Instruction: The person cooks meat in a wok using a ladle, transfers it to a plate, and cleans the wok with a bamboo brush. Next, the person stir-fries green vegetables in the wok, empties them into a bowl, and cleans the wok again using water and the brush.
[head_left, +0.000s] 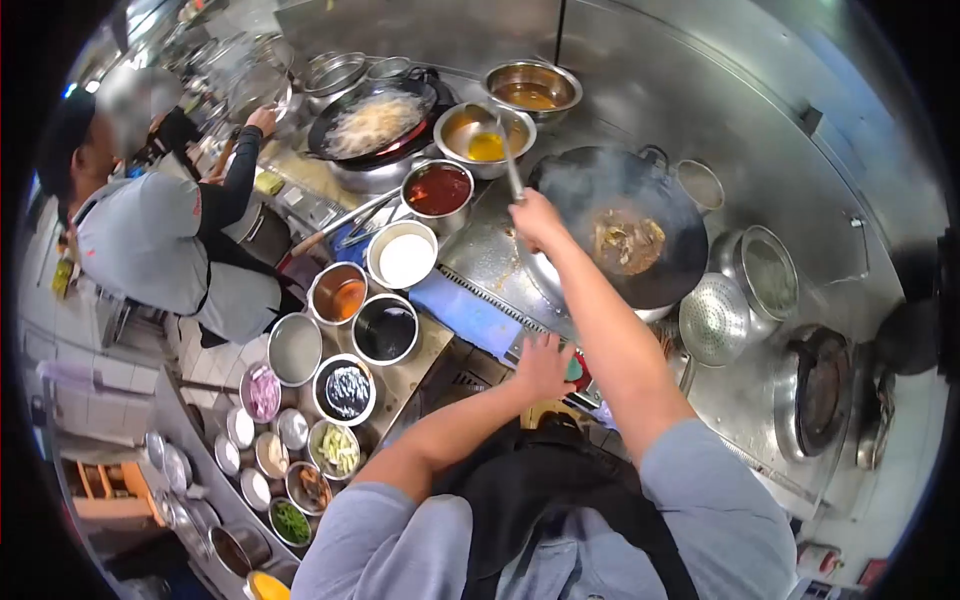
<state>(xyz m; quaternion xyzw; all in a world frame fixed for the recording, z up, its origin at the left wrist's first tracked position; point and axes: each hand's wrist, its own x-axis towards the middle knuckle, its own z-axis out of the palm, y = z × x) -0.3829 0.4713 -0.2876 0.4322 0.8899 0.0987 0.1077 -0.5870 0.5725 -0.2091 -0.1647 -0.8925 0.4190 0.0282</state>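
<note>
My right hand is closed around the handle of a metal ladle. The ladle's far end reaches into a steel bowl of yellow liquid. Under my right forearm a dark wok steams on the range, with browned food in its middle. My left hand rests at the range's front edge, fingers spread, beside a red and green control. Whether its fingertips press on the control I cannot tell.
A second wok of pale frothing food is at the back left. Pots of red sauce and white contents stand nearer. A perforated strainer is on the right. At the left, a co-worker faces another station.
</note>
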